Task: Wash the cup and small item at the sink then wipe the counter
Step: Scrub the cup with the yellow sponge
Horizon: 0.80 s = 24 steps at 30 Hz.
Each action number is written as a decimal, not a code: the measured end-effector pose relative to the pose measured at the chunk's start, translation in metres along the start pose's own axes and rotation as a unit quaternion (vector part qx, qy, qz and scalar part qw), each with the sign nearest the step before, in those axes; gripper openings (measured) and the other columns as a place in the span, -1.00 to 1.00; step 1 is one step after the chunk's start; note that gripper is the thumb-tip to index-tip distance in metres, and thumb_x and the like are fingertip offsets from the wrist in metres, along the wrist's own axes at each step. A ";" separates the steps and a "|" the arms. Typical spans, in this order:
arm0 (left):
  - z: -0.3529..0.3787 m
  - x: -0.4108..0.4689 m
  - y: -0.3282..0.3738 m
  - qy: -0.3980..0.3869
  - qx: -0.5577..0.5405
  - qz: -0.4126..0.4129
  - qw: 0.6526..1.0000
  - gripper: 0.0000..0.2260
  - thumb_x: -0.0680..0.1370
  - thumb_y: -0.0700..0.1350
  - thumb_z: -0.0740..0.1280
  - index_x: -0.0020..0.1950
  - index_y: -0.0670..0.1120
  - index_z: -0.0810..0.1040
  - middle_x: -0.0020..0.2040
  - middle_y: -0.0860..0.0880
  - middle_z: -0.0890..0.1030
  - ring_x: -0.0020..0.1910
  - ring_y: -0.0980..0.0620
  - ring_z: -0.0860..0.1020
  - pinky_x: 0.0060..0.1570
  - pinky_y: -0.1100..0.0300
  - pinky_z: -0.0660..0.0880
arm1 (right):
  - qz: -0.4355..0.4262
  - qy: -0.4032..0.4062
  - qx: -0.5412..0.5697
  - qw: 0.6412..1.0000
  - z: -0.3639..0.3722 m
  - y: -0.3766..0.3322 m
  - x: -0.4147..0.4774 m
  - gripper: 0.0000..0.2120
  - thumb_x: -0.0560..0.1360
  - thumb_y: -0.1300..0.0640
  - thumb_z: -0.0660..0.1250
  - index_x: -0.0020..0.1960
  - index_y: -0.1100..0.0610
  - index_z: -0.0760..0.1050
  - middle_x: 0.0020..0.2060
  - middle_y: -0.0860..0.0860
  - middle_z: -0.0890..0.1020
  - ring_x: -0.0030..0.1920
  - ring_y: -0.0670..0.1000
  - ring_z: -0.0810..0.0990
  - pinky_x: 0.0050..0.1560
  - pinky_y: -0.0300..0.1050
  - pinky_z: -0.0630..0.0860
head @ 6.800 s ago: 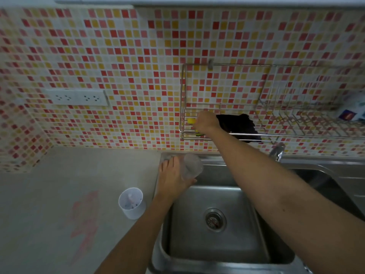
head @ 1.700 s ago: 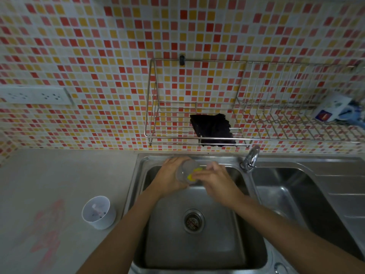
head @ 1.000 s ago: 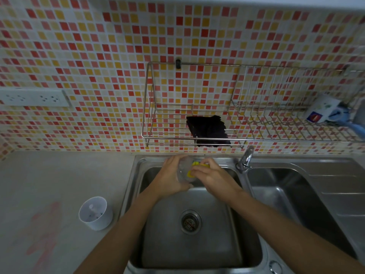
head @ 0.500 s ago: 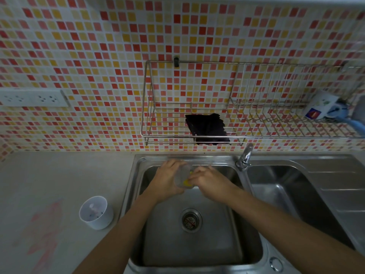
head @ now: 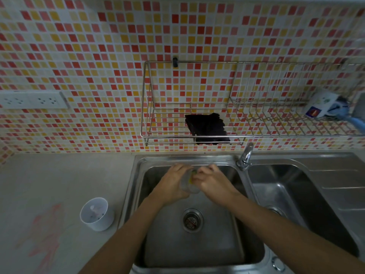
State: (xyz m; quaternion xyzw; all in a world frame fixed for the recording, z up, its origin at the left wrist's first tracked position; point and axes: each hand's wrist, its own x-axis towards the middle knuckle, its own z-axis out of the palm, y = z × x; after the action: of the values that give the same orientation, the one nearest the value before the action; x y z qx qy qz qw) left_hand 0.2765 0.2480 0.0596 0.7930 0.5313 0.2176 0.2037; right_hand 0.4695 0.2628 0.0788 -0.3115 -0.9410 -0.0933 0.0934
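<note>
Over the left basin of the steel sink [head: 245, 230], my left hand [head: 170, 183] grips a clear plastic cup [head: 187, 186] tilted on its side. My right hand [head: 212, 182] presses a yellow sponge [head: 191, 177] into the cup's mouth; only a sliver of yellow shows between the fingers. A small white cup [head: 96, 214] with a small item inside stands upright on the counter [head: 59, 180], left of the sink. A pink-red stain [head: 47, 232] marks the counter near its front left.
A tap [head: 245, 155] rises between the two basins. On the tiled wall hangs a wire rack [head: 158, 133] with a black cloth [head: 206, 127] and, far right, a white packet [head: 320, 103]. A power socket strip [head: 33, 99] sits at the left.
My right hand took the yellow sponge from the rack and brought it to the cup. Over the last second both hands have kept rubbing, dropping slightly toward the basin, the sponge sinking deeper into the cup.
</note>
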 end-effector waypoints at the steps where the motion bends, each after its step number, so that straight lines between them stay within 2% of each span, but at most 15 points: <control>1: -0.001 0.000 -0.001 0.002 -0.008 -0.005 1.000 -0.24 0.18 0.08 0.45 0.37 0.03 0.36 0.25 0.03 0.45 0.26 0.04 0.39 0.28 0.06 0.38 | 0.002 0.018 -0.002 1.000 0.000 -0.001 -0.001 -0.79 0.35 0.19 0.32 -0.07 0.02 0.64 -0.10 -0.14 0.66 -0.06 -0.01 0.51 -0.09 -0.10 0.25; 2: -0.002 0.000 -0.002 0.004 -0.015 -0.007 1.000 -0.23 0.19 0.07 0.46 0.38 0.03 0.35 0.25 0.03 0.45 0.26 0.05 0.40 0.28 0.07 0.39 | 0.014 0.036 0.007 0.999 0.001 -0.003 -0.002 -0.77 0.36 0.20 0.29 -0.05 0.02 0.64 -0.09 -0.14 0.66 -0.05 -0.02 0.49 -0.09 -0.10 0.30; 4: -0.004 -0.001 -0.006 0.009 -0.019 -0.006 1.000 -0.23 0.19 0.07 0.48 0.39 0.04 0.35 0.27 0.05 0.44 0.26 0.07 0.39 0.28 0.08 0.38 | 0.061 0.033 0.068 0.995 0.000 -0.008 -0.005 -0.72 0.31 0.26 0.41 -0.03 -0.01 0.65 -0.09 -0.16 0.67 -0.05 -0.02 0.46 -0.12 -0.09 0.36; 6: -0.005 -0.004 -0.007 0.016 -0.026 -0.005 1.000 -0.23 0.20 0.05 0.51 0.39 0.03 0.35 0.27 0.05 0.43 0.27 0.08 0.38 0.30 0.10 0.37 | 0.107 -0.018 0.167 0.980 0.002 -0.012 -0.005 -0.71 0.37 0.24 0.45 0.03 -0.06 0.65 -0.07 -0.18 0.68 -0.05 -0.01 0.47 -0.11 -0.10 0.30; 7: -0.005 -0.004 -0.007 0.017 -0.030 -0.003 0.999 -0.23 0.21 0.04 0.52 0.38 0.03 0.36 0.27 0.05 0.43 0.27 0.09 0.38 0.31 0.12 0.35 | 0.102 -0.037 0.183 0.977 0.002 -0.013 -0.005 -0.72 0.39 0.22 0.45 0.04 -0.08 0.65 -0.07 -0.19 0.67 -0.04 -0.01 0.48 -0.10 -0.10 0.25; 9: -0.006 -0.004 -0.004 0.016 -0.036 0.005 0.999 -0.24 0.21 0.04 0.53 0.38 0.01 0.37 0.27 0.04 0.44 0.26 0.09 0.38 0.31 0.16 0.34 | 0.041 -0.027 0.124 0.991 -0.001 -0.012 -0.002 -0.67 0.29 0.22 0.51 -0.02 -0.09 0.65 -0.11 -0.22 0.67 -0.06 -0.03 0.51 -0.14 -0.12 0.20; 11: -0.010 -0.002 0.001 0.015 -0.044 0.010 0.999 -0.23 0.19 0.00 0.57 0.37 -0.03 0.39 0.25 0.03 0.45 0.24 0.09 0.40 0.28 0.18 0.35 | 0.021 0.011 0.052 0.998 -0.005 -0.004 0.001 -0.62 0.20 0.24 0.53 -0.03 -0.03 0.65 -0.10 -0.20 0.67 -0.05 -0.02 0.53 -0.12 -0.12 0.25; 13: -0.016 0.001 0.005 0.018 -0.057 0.010 0.998 -0.22 0.19 -0.04 0.60 0.36 -0.06 0.41 0.23 0.04 0.46 0.21 0.10 0.42 0.25 0.21 0.37 | 0.016 0.044 0.068 0.997 -0.010 0.003 0.002 -0.61 0.22 0.26 0.52 0.02 0.02 0.64 -0.05 -0.15 0.67 0.00 0.01 0.52 -0.09 -0.08 0.40; 15: -0.021 0.001 0.005 0.015 -0.063 0.003 0.998 -0.21 0.20 -0.05 0.61 0.38 -0.04 0.40 0.25 0.04 0.44 0.23 0.11 0.40 0.24 0.25 0.34 | 0.000 0.039 0.103 0.994 -0.010 0.009 -0.001 -0.60 0.26 0.29 0.49 0.07 0.05 0.63 0.00 -0.12 0.67 0.03 0.04 0.50 -0.10 -0.02 0.53; 18: -0.026 -0.001 0.004 -0.007 -0.060 -0.015 0.998 -0.20 0.21 -0.03 0.61 0.40 -0.03 0.38 0.29 0.04 0.42 0.26 0.10 0.38 0.26 0.25 0.30 | -0.036 0.013 0.117 0.992 -0.007 0.015 -0.010 -0.58 0.38 0.29 0.26 0.20 0.06 0.56 0.13 -0.10 0.61 0.11 0.06 0.49 -0.02 -0.03 0.58; 19: -0.027 0.000 0.003 -0.021 -0.062 -0.022 0.998 -0.20 0.22 -0.02 0.61 0.40 -0.02 0.37 0.30 0.04 0.42 0.27 0.10 0.38 0.27 0.24 0.30 | -0.036 0.009 0.117 0.992 -0.007 0.015 -0.012 -0.57 0.39 0.29 0.24 0.22 0.05 0.54 0.16 -0.10 0.59 0.14 0.06 0.49 0.00 -0.05 0.58; 22: -0.029 0.003 0.009 -0.037 -0.080 -0.039 0.995 -0.19 0.24 -0.04 0.60 0.42 -0.01 0.32 0.31 0.06 0.40 0.30 0.10 0.37 0.30 0.19 0.34 | -0.030 0.025 0.113 0.993 -0.008 0.013 -0.015 -0.53 0.34 0.36 0.41 0.21 0.05 0.52 0.15 -0.09 0.58 0.17 0.03 0.46 0.03 -0.09 0.57; 24: -0.028 0.003 0.014 -0.026 -0.121 -0.056 0.991 -0.15 0.26 -0.08 0.58 0.45 0.01 0.22 0.32 0.09 0.37 0.31 0.13 0.36 0.28 0.26 0.34 | -0.013 0.046 0.116 0.992 -0.011 0.012 -0.014 -0.54 0.33 0.35 0.44 0.18 0.05 0.54 0.14 -0.08 0.59 0.18 0.01 0.43 0.06 -0.11 0.56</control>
State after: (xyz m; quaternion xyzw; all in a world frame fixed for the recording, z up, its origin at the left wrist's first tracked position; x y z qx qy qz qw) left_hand 0.2725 0.2481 0.0907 0.7366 0.5394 0.2476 0.3244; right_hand 0.4890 0.2620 0.0872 -0.2813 -0.9444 0.0009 0.1704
